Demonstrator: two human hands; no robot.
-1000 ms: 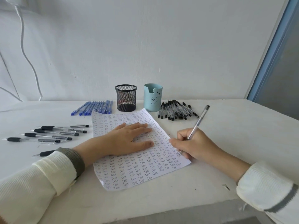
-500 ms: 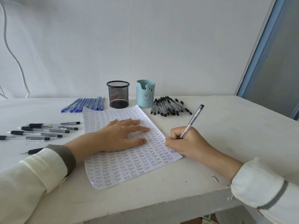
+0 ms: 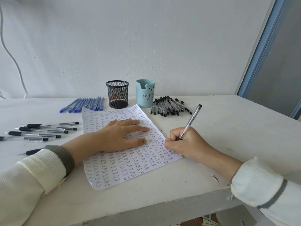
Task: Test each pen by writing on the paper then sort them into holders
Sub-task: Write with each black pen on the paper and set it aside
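Two hands work: left hand [image 3: 120, 136] flat, fingers straight, on paper [image 3: 123, 167]; right hand [image 3: 184, 142] grips pen [image 3: 190, 121].

White table [image 3: 228, 128]. Paper sheet [image 3: 123, 170] mid-table, skewed, covered in handwriting. By far edge: black mesh holder [image 3: 117, 95], light blue holder [image 3: 145, 95] just beside it. Blue pens [image 3: 84, 105] left of mesh holder; black-capped pens [image 3: 169, 106] piled right of blue holder. Grip pens [image 3: 44, 131] near left edge.

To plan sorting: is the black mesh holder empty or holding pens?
Empty of pens: the black mesh holder shows none above its rim or through its mesh.
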